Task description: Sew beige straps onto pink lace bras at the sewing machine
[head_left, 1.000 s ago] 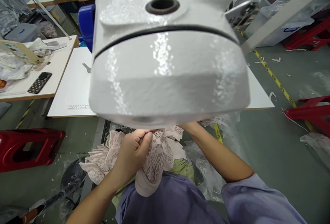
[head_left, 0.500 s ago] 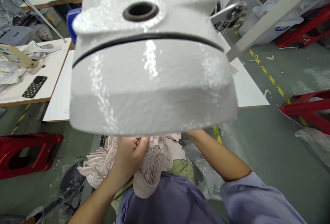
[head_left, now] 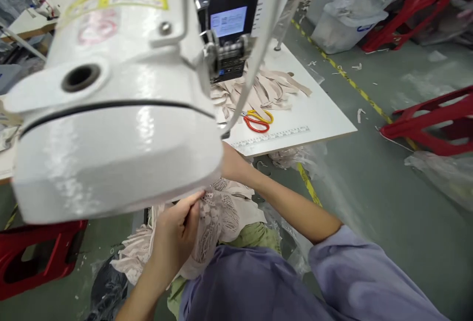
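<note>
My left hand (head_left: 175,232) is closed, thumb and fingers pinching the edge of a pale pink lace garment (head_left: 210,215) below the front of a white sewing machine head (head_left: 118,158). The lace hangs over my lap, with ruffled parts (head_left: 135,252) to the left. My right hand (head_left: 233,162) reaches in behind the machine head at its right side. Its fingers are hidden there, so what they touch does not show.
Right of the machine, a white table (head_left: 325,119) bears pale fabric strips (head_left: 269,87), scissors (head_left: 256,121) with red and yellow handles, and a printed ruler scale. A lit control screen (head_left: 229,20) stands behind. Red stools (head_left: 432,119) and plastic bins (head_left: 343,23) are on the floor.
My view has swung right, so the machine head sits further left and the screen, strips and scissors show. My left hand keeps its pinch on the lace; more of my right wrist is visible.
</note>
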`<state>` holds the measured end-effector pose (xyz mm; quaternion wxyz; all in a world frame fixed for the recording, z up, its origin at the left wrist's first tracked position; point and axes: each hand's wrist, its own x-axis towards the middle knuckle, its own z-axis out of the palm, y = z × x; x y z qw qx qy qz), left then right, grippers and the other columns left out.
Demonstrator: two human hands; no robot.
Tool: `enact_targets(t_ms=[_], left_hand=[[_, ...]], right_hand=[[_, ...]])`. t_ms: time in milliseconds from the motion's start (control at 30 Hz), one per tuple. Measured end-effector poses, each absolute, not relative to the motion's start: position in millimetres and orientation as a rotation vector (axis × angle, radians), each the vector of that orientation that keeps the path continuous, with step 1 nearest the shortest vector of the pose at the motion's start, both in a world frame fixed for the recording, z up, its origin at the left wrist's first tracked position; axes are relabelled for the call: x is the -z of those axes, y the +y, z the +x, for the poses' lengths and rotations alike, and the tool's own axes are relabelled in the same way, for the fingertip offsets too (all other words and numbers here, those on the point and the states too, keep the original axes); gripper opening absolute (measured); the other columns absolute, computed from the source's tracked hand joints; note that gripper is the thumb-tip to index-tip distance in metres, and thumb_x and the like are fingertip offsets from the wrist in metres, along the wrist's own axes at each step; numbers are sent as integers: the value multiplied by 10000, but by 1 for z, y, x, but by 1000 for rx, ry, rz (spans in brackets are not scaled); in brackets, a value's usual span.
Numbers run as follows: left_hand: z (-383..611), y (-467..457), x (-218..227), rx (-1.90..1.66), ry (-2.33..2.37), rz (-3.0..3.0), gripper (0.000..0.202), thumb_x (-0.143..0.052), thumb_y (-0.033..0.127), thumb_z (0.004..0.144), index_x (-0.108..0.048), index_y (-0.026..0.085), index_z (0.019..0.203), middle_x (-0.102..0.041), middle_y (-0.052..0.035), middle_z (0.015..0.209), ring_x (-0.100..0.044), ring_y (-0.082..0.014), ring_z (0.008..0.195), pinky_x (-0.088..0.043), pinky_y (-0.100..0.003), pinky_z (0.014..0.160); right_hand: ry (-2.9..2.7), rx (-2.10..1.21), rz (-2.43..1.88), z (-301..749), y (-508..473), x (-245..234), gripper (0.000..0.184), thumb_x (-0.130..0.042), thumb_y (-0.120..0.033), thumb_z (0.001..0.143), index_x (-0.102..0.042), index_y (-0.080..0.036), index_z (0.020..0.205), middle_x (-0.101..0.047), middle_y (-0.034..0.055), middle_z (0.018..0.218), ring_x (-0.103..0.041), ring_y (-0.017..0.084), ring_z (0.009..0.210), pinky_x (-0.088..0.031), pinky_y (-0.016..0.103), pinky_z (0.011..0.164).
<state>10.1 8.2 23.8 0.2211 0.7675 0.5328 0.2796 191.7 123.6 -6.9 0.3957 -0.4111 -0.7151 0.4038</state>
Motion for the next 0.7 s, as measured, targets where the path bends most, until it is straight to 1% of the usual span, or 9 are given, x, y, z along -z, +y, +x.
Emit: enact_targets(t_ms=[67, 200, 267, 400, 500, 700], left_hand=[[6, 7, -20, -790, 1507, 2243, 284, -508, 203, 959, -727, 177, 1138, -797, -56, 1046, -772, -195, 898, -604, -244, 795], [1, 5, -16, -768, 1541, 2381, 271, -504, 216, 969, -733, 193, 1112, -805, -43, 996, -775, -176, 839, -593, -217, 768], [-1, 3, -15, -763, 1558, 2400, 266, -501, 221, 974, -733, 193, 1100, -807, -39, 974, -774, -169, 826, -586, -207, 752], [-2, 0, -13, -775, 1621, 2407, 253, -510, 231, 976, -737, 195, 1082, -807, -38, 957, -772, -169, 814, -571, -203, 711], [-3, -1, -12, -778, 1604, 2413, 253, -513, 229, 977, -737, 190, 1089, -806, -42, 959, -769, -167, 812, -563, -202, 706], [-1, 0, -11, -762, 1549, 2421, 257, -512, 214, 975, -728, 181, 1110, -804, -43, 932, -763, -162, 793, -554, -200, 719]], right_hand=[[-1784, -1039, -1020, 192, 123, 6, 92, -638, -147, 774, -556, -189, 782, -566, 16, 898, -528, 171, 814, -436, 303, 725], [-1736, -1029, -991, 191, 121, 7, 115, -630, -121, 759, -552, -192, 805, -561, 5, 908, -511, 151, 798, -409, 274, 705], [-1721, -1024, -979, 189, 121, 10, 108, -641, -138, 769, -559, -188, 818, -563, 6, 931, -504, 138, 776, -400, 268, 698], [-1737, -949, -953, 187, 121, 14, 97, -635, -136, 778, -561, -184, 816, -572, 13, 945, -513, 140, 811, -393, 268, 717], [-1751, -899, -955, 187, 121, 15, 108, -629, -117, 771, -557, -185, 813, -568, 11, 930, -511, 141, 814, -387, 269, 718], [-1735, -922, -970, 189, 117, 10, 106, -629, -111, 778, -561, -183, 816, -551, 11, 936, -467, 125, 759, -369, 266, 686]])
